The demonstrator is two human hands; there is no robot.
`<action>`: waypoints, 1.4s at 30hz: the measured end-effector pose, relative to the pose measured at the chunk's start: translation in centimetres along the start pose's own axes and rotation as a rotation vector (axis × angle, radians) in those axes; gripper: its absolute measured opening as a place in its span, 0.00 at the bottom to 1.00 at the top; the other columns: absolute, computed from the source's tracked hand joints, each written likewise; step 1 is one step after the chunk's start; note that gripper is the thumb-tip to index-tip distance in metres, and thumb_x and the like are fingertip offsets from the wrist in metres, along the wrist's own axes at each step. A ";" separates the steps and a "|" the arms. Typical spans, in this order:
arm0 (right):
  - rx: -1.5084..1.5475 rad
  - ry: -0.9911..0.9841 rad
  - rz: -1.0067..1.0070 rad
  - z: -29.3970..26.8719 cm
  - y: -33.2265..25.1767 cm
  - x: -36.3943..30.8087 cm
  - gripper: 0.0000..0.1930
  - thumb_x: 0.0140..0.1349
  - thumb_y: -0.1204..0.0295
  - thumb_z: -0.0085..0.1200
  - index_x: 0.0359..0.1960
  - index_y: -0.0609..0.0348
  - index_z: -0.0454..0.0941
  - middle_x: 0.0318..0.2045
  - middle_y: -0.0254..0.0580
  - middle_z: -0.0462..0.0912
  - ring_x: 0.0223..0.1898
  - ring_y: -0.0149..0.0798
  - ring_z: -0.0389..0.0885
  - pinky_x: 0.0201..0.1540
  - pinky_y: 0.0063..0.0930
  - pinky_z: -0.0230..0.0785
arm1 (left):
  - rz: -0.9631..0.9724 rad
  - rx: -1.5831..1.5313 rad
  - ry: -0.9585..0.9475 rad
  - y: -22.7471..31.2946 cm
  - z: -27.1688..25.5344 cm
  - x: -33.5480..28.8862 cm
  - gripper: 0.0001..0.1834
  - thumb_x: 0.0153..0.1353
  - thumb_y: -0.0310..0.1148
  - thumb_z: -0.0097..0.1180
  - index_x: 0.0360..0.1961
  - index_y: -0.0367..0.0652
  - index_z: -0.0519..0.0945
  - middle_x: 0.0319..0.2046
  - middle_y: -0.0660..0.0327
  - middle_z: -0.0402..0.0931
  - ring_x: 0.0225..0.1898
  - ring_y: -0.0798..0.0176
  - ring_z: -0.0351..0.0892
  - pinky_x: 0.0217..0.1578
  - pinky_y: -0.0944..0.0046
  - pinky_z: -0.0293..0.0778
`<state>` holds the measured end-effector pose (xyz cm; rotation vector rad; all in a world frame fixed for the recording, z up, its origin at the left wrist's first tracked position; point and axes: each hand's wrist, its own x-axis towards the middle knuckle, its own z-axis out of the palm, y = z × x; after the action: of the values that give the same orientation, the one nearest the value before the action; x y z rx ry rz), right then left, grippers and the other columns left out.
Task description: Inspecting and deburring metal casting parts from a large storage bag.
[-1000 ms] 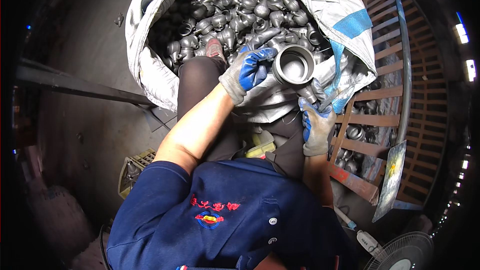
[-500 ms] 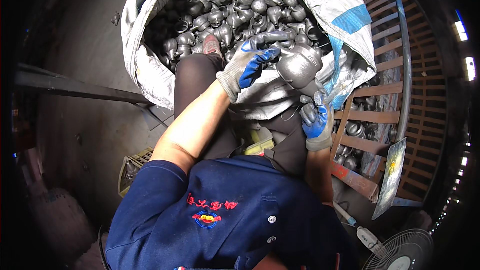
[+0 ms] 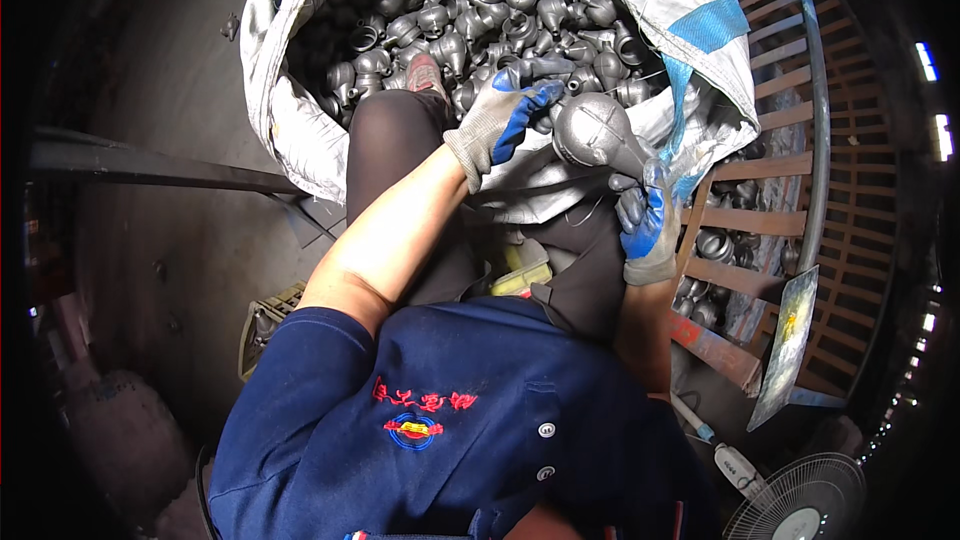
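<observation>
A grey, bulb-shaped metal casting (image 3: 594,130) with a narrow neck is held over the near rim of a big white sack (image 3: 273,65). My right hand (image 3: 645,225), in a grey glove with blue coating, is closed round the neck end. My left hand (image 3: 505,118), gloved alike, is beside the casting's wide end with thumb and fingers stretched apart. Whether its fingertips touch the casting I cannot tell. Many similar castings (image 3: 435,20) fill the sack beyond both hands.
A slatted metal crate (image 3: 757,222) holding more castings stands on the right. At the lower right is a fan (image 3: 795,515). A yellowish plastic basket (image 3: 252,345) sits on the floor at left, near a dark metal bar (image 3: 150,165). My shoe (image 3: 424,75) is against the sack's contents.
The casting has turned in my right hand, so its raised marking no longer faces up and its neck points nearer and right. My right hand has shifted slightly right and away from me.
</observation>
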<state>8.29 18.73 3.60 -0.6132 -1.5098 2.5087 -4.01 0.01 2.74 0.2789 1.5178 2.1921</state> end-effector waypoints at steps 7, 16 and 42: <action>-0.075 0.047 0.005 0.1 0.4 0.0 0.18 0.63 0.66 0.47 0.50 0.66 0.68 0.24 0.50 0.79 0.11 0.18 0.57 0.11 0.11 0.47 | -0.032 0.068 0.004 0.8 0.3 -0.2 0.13 0.61 0.33 0.51 0.47 0.45 0.76 0.29 0.71 0.74 0.22 0.80 0.67 0.23 0.80 0.65; -0.044 -0.034 -0.037 0.4 0.2 -0.1 0.13 0.59 0.72 0.51 0.45 0.65 0.69 0.21 0.46 0.79 0.09 0.18 0.58 0.10 0.11 0.47 | -0.133 0.088 0.160 -0.1 0.2 0.5 0.10 0.61 0.38 0.53 0.28 0.43 0.75 0.17 0.69 0.67 0.15 0.77 0.63 0.13 0.75 0.60; -0.147 0.135 0.147 -1.8 1.8 1.0 0.19 0.66 0.58 0.40 0.46 0.62 0.72 0.19 0.47 0.77 0.06 0.23 0.58 0.08 0.16 0.47 | -0.214 -0.009 0.002 -0.6 0.3 0.2 0.11 0.60 0.41 0.53 0.32 0.46 0.77 0.18 0.72 0.66 0.18 0.78 0.63 0.20 0.76 0.64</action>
<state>8.26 19.66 1.06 -0.9279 -1.6650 2.4159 -3.92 0.51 2.32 0.1058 1.4660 2.0314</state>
